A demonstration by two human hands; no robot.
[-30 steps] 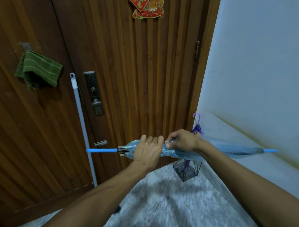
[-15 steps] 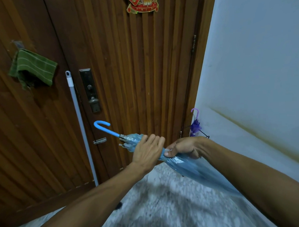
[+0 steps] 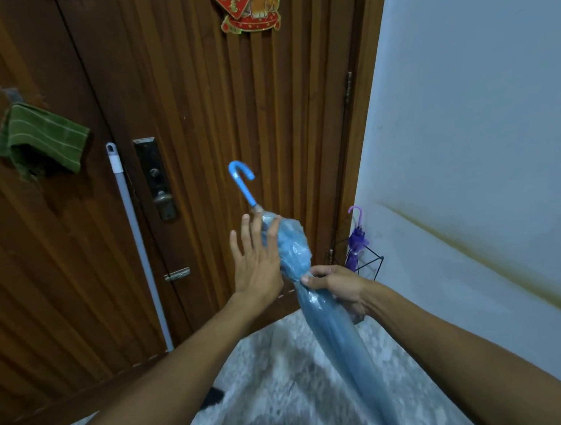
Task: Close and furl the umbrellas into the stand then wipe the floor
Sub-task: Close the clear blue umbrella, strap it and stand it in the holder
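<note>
Your right hand (image 3: 338,288) gripping crinkled translucent blue umbrella (image 3: 293,250), left hand (image 3: 257,258) spread flat against bunched canopy, curved plastic handle (image 3: 242,182) now raised upright, formerly tilted left.

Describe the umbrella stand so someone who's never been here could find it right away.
Start at the brown wooden door and follow it right to the corner with the pale wall. On the floor there stands a black wire stand. It already holds a small purple umbrella, unlike the blue umbrella in the person's hands.
</note>
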